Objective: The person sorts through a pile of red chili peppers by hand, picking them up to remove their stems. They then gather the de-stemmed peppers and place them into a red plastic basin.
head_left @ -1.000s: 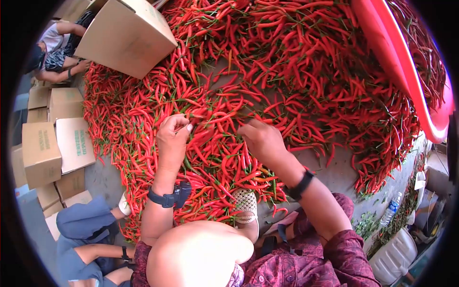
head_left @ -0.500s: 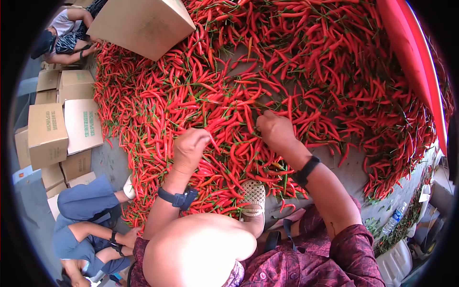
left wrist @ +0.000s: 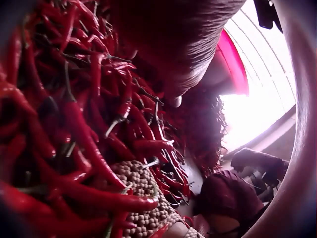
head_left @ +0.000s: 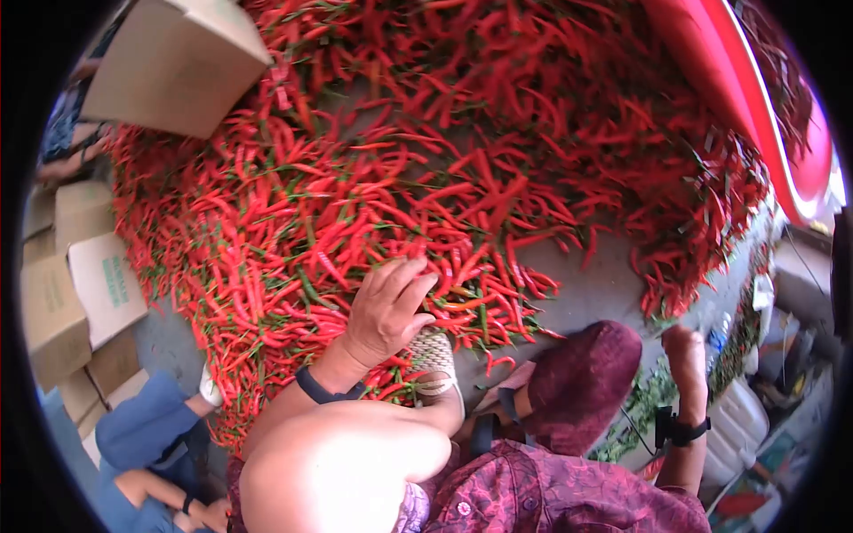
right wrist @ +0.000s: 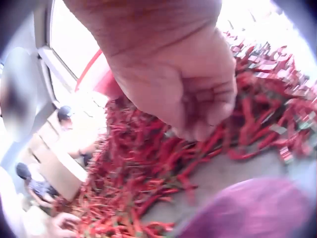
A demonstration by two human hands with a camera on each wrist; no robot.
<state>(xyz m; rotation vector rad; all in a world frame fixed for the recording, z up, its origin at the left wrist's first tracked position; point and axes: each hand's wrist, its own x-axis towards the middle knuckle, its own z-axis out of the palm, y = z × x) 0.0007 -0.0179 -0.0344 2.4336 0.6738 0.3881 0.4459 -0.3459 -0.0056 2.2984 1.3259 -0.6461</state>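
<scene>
A wide heap of red chili peppers (head_left: pixel 293 222) with green stems covers the ground. Over its near side hangs my left hand (head_left: pixel 388 306), its fingers loosely bent and apart, beside a woven shoe (head_left: pixel 433 360). Only part of the left hand (left wrist: pixel 181 74) shows in the left wrist view, dark above the chilies. My right hand (head_left: pixel 684 355) is away from the heap, out on the right near green leaves (head_left: pixel 653 404) on the floor. In the right wrist view its fingers (right wrist: pixel 215 106) are curled in toward the palm, with nothing visible between them.
A large cardboard box (head_left: pixel 178 71) stands at the upper left, with more cartons (head_left: pixel 107 284) below it. At the upper right is a red basin (head_left: pixel 737 98). Another person's arm (head_left: pixel 155 489) shows at lower left. A whitish plastic container (head_left: pixel 733 426) lies at right.
The right hand has left the chili heap and swung right, down to beside the leaves. The left hand has moved a little nearer the shoe, its fingers loosened. The head view has shifted.
</scene>
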